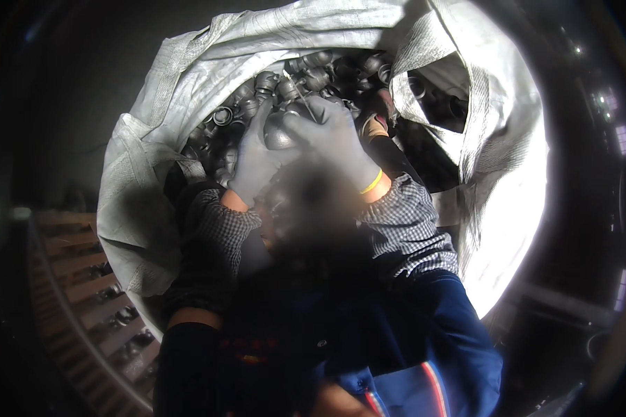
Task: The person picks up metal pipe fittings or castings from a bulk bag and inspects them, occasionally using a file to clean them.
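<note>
reaching into the white woven sack (188,83), both gloved hands, left hand (257,156) and right hand (334,139), seemingly clamp one grey pipe fitting (282,128); lifting it straight up avoids snagging neighbouring fittings (313,69).

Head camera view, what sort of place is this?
Probably a workshop or parts warehouse: a big white woven sack holds many grey metal pipe fittings, the gloved left hand and right hand grip one, and more fittings lie on a wooden pallet.
</note>
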Action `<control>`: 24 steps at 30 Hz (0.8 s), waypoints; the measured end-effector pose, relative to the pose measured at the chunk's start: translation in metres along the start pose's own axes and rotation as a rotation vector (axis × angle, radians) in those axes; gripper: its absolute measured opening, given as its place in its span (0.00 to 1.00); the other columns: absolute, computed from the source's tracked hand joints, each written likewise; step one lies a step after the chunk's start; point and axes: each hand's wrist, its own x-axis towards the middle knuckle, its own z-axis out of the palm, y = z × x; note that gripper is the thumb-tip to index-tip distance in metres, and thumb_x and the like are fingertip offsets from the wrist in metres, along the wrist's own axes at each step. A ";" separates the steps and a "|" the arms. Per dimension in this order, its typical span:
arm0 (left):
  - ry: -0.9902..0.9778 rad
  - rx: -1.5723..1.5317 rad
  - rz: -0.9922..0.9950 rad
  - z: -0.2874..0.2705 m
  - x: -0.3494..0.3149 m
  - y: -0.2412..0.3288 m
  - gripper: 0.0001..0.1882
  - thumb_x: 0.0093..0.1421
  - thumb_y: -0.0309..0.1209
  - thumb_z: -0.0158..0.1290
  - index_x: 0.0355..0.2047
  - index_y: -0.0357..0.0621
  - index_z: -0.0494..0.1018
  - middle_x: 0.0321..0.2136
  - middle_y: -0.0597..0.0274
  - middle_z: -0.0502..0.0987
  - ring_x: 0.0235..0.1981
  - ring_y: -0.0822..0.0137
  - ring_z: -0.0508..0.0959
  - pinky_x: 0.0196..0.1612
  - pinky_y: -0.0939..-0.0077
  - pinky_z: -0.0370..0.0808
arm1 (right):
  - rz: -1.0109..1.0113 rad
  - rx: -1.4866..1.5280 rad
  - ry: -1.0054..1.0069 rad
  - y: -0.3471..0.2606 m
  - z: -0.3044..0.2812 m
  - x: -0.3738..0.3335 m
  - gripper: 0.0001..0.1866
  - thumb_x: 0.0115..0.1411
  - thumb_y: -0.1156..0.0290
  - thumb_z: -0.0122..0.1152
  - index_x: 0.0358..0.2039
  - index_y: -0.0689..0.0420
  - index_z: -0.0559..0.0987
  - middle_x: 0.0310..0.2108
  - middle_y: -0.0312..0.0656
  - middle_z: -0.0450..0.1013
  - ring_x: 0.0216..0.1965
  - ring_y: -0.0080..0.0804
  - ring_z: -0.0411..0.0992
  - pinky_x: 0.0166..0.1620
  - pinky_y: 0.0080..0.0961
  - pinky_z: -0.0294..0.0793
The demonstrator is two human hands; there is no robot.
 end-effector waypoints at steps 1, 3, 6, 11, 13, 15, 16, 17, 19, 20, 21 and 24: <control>-0.011 -0.216 -0.017 -0.003 0.000 0.004 0.47 0.43 0.16 0.60 0.63 0.35 0.49 0.54 0.54 0.65 0.52 0.66 0.70 0.54 0.74 0.70 | 0.033 0.195 -0.024 -0.001 -0.001 0.002 0.17 0.53 0.61 0.63 0.34 0.64 0.79 0.23 0.37 0.75 0.26 0.20 0.70 0.32 0.22 0.69; -0.028 -0.592 -0.086 -0.011 -0.005 0.016 0.44 0.44 0.14 0.61 0.61 0.35 0.53 0.52 0.58 0.68 0.50 0.70 0.70 0.52 0.77 0.70 | 0.078 0.445 -0.007 -0.008 -0.016 0.005 0.18 0.60 0.60 0.57 0.39 0.64 0.78 0.25 0.33 0.74 0.24 0.15 0.67 0.28 0.15 0.66; -0.031 -0.508 -0.089 -0.027 -0.012 0.023 0.44 0.44 0.10 0.52 0.63 0.37 0.50 0.53 0.56 0.67 0.50 0.67 0.72 0.53 0.73 0.71 | 0.213 0.551 0.061 0.003 -0.035 0.008 0.17 0.63 0.64 0.53 0.45 0.64 0.75 0.23 0.33 0.70 0.21 0.12 0.62 0.24 0.10 0.60; -0.108 -0.744 -0.084 -0.040 -0.018 0.042 0.34 0.46 0.08 0.52 0.56 0.37 0.61 0.42 0.63 0.73 0.40 0.73 0.75 0.42 0.81 0.74 | 0.156 0.389 0.018 -0.003 -0.029 0.002 0.18 0.63 0.62 0.51 0.45 0.64 0.74 0.22 0.31 0.68 0.16 0.10 0.56 0.18 0.11 0.55; -0.083 -0.748 -0.086 -0.052 -0.023 0.038 0.31 0.48 0.09 0.50 0.55 0.37 0.63 0.42 0.62 0.73 0.38 0.72 0.76 0.39 0.81 0.75 | 0.134 0.450 0.019 0.012 -0.019 0.008 0.16 0.62 0.63 0.52 0.44 0.63 0.75 0.20 0.29 0.68 0.14 0.10 0.55 0.17 0.11 0.53; -0.105 -0.725 0.027 -0.072 -0.032 0.037 0.29 0.50 0.12 0.51 0.55 0.35 0.62 0.42 0.60 0.73 0.39 0.72 0.76 0.41 0.81 0.74 | 0.236 0.430 -0.009 0.020 -0.020 0.009 0.11 0.61 0.67 0.55 0.38 0.61 0.79 0.25 0.27 0.72 0.23 0.09 0.60 0.25 0.10 0.58; 0.132 -0.244 0.204 -0.078 -0.043 0.027 0.22 0.57 0.18 0.48 0.53 0.30 0.62 0.41 0.57 0.74 0.41 0.71 0.75 0.44 0.81 0.73 | 0.282 0.515 -0.089 0.025 -0.021 0.009 0.11 0.61 0.68 0.55 0.39 0.61 0.79 0.26 0.29 0.73 0.20 0.10 0.59 0.23 0.11 0.58; 0.179 -0.223 0.211 -0.084 -0.048 0.038 0.22 0.57 0.18 0.48 0.53 0.30 0.62 0.41 0.57 0.74 0.41 0.71 0.75 0.44 0.81 0.73 | 0.233 0.493 -0.046 0.019 -0.013 0.008 0.11 0.61 0.68 0.54 0.39 0.61 0.78 0.26 0.30 0.73 0.18 0.11 0.59 0.21 0.11 0.57; 0.145 -0.822 0.335 -0.093 -0.055 0.070 0.40 0.52 0.40 0.58 0.59 0.33 0.54 0.53 0.47 0.67 0.52 0.60 0.71 0.54 0.66 0.70 | 0.245 0.452 -0.055 0.012 -0.013 0.005 0.12 0.61 0.69 0.54 0.41 0.61 0.78 0.26 0.31 0.73 0.19 0.12 0.62 0.22 0.11 0.58; 0.445 -0.878 0.114 -0.105 -0.059 0.107 0.19 0.65 0.33 0.44 0.54 0.37 0.62 0.40 0.52 0.73 0.42 0.67 0.75 0.46 0.81 0.72 | 0.230 0.434 -0.008 0.023 -0.020 0.003 0.12 0.61 0.69 0.53 0.41 0.61 0.77 0.26 0.31 0.73 0.20 0.13 0.63 0.23 0.11 0.60; 0.521 -0.839 0.148 -0.127 -0.080 0.121 0.19 0.65 0.33 0.44 0.54 0.37 0.62 0.40 0.52 0.73 0.42 0.67 0.75 0.46 0.81 0.72 | 0.207 0.435 -0.018 0.026 -0.016 0.005 0.12 0.61 0.69 0.53 0.42 0.62 0.77 0.27 0.32 0.73 0.21 0.13 0.65 0.23 0.10 0.61; 0.468 -0.496 0.514 -0.203 -0.135 0.142 0.20 0.64 0.34 0.45 0.54 0.40 0.62 0.41 0.51 0.73 0.42 0.65 0.75 0.46 0.77 0.74 | 0.058 0.202 -0.135 0.038 -0.025 0.005 0.13 0.61 0.69 0.52 0.41 0.63 0.77 0.30 0.34 0.74 0.27 0.17 0.68 0.30 0.14 0.66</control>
